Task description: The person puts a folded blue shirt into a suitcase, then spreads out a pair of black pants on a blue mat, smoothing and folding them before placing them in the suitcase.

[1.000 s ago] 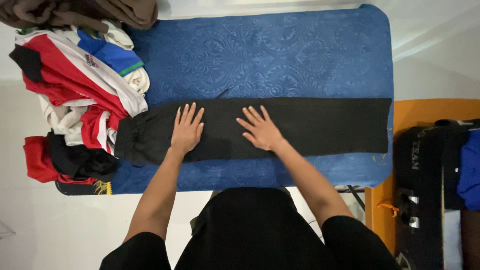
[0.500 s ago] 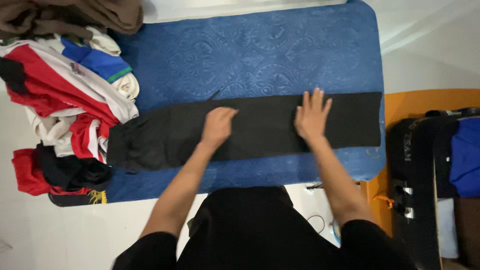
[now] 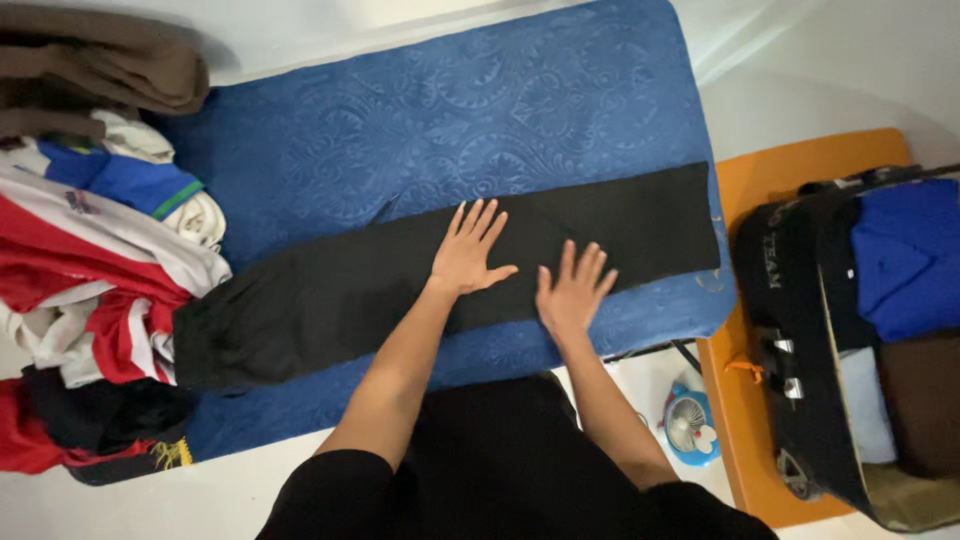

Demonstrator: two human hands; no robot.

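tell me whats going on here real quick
A person is pressing both palms flat on a long black garment laid out lengthwise across a blue padded surface. The left hand and right hand rest side by side on the cloth, fingers spread. A heap of clothes lies at one end, and an open suitcase sits on the floor at the other.

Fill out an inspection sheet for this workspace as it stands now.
Surface: blue embossed pad, mostly bare at the far side.
Job's things: long black garment laid flat across the pad.
Clutter: heap of red, white and blue clothes at one end; brown folded cloth beside it.
Hands: left hand and right hand both flat on the garment, fingers spread, gripping nothing.
Cables: nothing seen.
Surroundings: open black suitcase with clothes on an orange surface; small fan on the floor.
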